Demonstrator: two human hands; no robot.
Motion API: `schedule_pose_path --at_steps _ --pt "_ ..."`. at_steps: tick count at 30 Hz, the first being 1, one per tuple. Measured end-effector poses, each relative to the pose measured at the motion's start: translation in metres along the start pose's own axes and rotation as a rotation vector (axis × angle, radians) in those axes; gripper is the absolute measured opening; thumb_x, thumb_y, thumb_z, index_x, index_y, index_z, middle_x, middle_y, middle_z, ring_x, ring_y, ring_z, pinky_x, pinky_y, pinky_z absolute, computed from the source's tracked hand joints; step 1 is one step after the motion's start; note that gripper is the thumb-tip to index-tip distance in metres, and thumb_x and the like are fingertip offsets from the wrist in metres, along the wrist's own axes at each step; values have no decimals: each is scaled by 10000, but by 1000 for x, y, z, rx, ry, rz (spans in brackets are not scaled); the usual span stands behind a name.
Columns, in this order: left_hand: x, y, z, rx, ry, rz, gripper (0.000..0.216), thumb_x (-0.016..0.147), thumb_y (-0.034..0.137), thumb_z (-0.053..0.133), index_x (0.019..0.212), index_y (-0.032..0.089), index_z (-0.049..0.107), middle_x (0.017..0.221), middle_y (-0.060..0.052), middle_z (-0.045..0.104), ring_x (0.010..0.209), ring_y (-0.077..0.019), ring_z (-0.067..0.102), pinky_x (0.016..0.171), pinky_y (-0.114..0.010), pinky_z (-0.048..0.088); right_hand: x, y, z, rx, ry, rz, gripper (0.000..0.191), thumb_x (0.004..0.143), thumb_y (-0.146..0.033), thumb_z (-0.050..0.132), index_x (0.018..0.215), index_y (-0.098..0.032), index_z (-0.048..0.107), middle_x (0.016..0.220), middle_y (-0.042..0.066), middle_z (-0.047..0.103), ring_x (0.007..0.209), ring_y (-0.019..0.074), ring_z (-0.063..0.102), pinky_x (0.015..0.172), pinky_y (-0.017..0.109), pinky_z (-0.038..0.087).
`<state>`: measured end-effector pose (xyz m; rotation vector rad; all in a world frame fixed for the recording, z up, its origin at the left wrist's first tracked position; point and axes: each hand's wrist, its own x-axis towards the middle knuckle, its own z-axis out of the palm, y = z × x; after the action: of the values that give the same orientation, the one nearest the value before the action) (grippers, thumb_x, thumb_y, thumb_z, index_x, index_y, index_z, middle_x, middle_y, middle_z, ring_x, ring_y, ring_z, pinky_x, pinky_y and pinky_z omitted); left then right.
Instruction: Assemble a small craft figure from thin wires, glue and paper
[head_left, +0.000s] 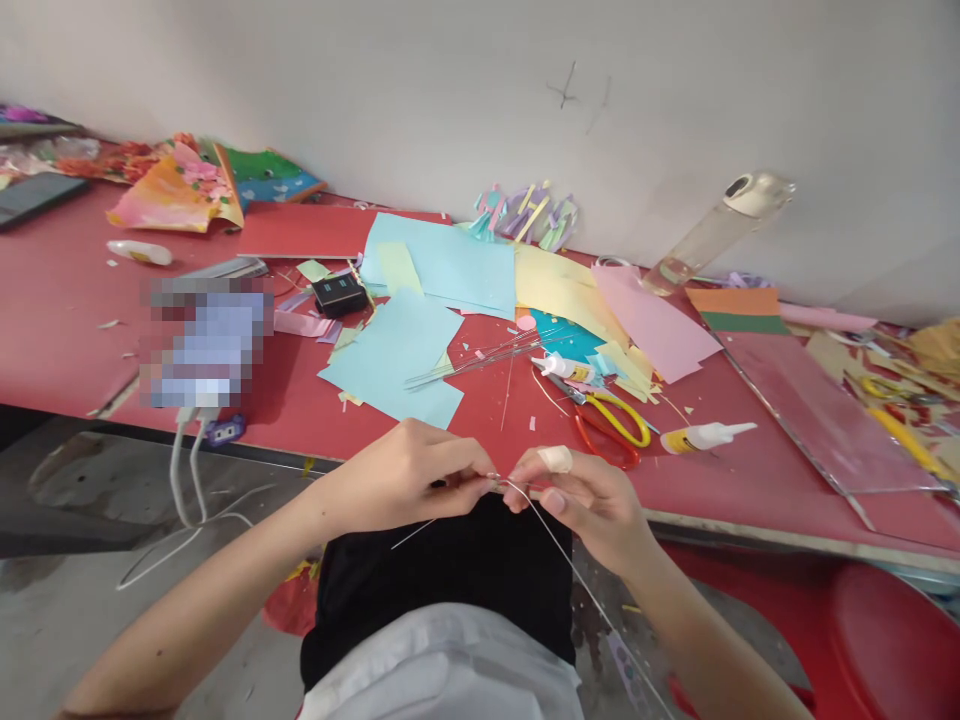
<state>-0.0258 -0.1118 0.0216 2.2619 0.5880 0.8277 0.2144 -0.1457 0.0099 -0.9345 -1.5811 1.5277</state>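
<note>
My left hand [411, 472] and my right hand [581, 492] meet just in front of the red table's edge [750, 520], above my lap. Both pinch a thin silver wire [559, 548] between thumb and fingers; their fingertips almost touch. The wire's long end runs down and to the right past my right wrist, and a short end pokes out to the lower left under my left hand. A plaster wraps one finger of my right hand. On the table behind the hands lies a bundle of similar thin wires [480, 357].
Light blue [405, 350], yellow and pink paper sheets [652, 325] cover the table's middle, with paper scraps. Scissors with yellow and red handles [611, 425], two small glue bottles [705, 436], a black box [339, 294], a clear bottle [712, 232] against the wall, a blurred device with white cables at left.
</note>
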Motion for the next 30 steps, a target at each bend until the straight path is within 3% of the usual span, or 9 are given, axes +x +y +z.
schedule_pose_path --at_steps 3,7,9,11,15,24,30 --pt "-1 0 -2 170 1 105 121 966 150 505 904 159 609 651 10 626 522 -88 520 510 -218 368 -2 -9 -16 -35 -145 1 521 853 -616 629 1159 -203 711 941 102 739 852 239 690 796 395 569" --pt "-3 3 -4 306 4 179 148 970 115 455 912 166 582 654 10 614 529 -102 528 503 -241 360 3 -27 -47 -20 -490 105 848 734 -828 542 1308 -212 638 1146 141 729 913 266 701 824 421 555" --pt "-3 3 -4 349 -18 207 155 963 96 451 901 167 574 648 13 607 524 -105 523 493 -253 346 8 -33 -55 -37 -470 122 769 827 -790 462 1279 -200 660 1112 138 743 871 250 714 795 400 562" --pt "-2 3 -3 373 -58 224 160 959 91 451 891 171 571 649 13 607 521 -107 521 487 -259 340 15 -38 -55 -114 -419 148 564 932 -629 470 1200 -194 708 1000 112 767 831 226 718 762 363 572" --pt "0 1 0 380 -109 238 158 963 111 446 895 174 573 672 1 634 522 -109 537 489 -256 355 29 -42 -36 -314 -492 218 224 932 -320 598 1056 -216 753 809 36 765 758 176 714 698 275 564" --pt "-3 -5 1 370 -157 247 167 951 101 448 877 176 578 666 4 635 512 -110 511 488 -265 330 47 -31 -22 -297 -608 316 151 889 -320 651 927 -200 735 739 -5 716 676 146 672 659 244 527" --pt "-4 -5 1 361 -129 226 177 929 87 436 837 187 551 621 22 580 482 -104 474 475 -267 295 46 -28 -17 -343 -556 256 111 861 -297 665 859 -195 710 759 -10 700 651 134 621 628 237 507"
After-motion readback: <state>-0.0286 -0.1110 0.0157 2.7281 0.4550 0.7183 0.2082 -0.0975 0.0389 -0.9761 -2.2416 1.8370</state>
